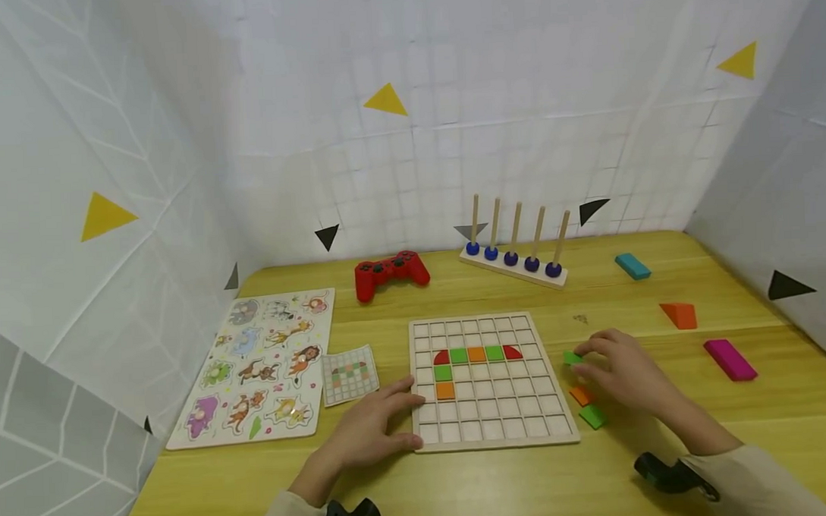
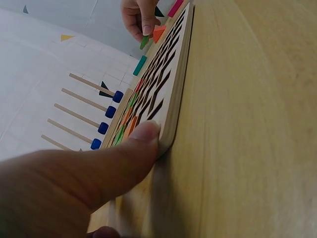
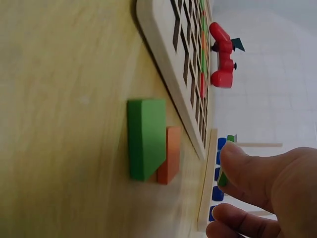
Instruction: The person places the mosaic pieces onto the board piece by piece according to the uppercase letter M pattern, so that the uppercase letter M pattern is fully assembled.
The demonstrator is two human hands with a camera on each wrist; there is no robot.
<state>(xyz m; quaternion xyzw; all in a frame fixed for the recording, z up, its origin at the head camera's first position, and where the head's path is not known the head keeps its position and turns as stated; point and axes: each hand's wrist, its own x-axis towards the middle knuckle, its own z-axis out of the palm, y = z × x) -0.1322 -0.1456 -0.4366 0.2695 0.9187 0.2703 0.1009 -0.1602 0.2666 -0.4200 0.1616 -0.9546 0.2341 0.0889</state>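
The grid board (image 1: 492, 377) lies flat mid-table, with bare wood open in front of it and to its right. The left hand (image 1: 371, 430) rests open against the board's left edge, thumb (image 2: 141, 141) pressing the rim. The right hand (image 1: 625, 376), just beside the right edge, pinches a small green tile (image 1: 572, 357), apparently lifted slightly off the table. An orange tile (image 1: 580, 395) and another green tile (image 1: 592, 416) lie below it.
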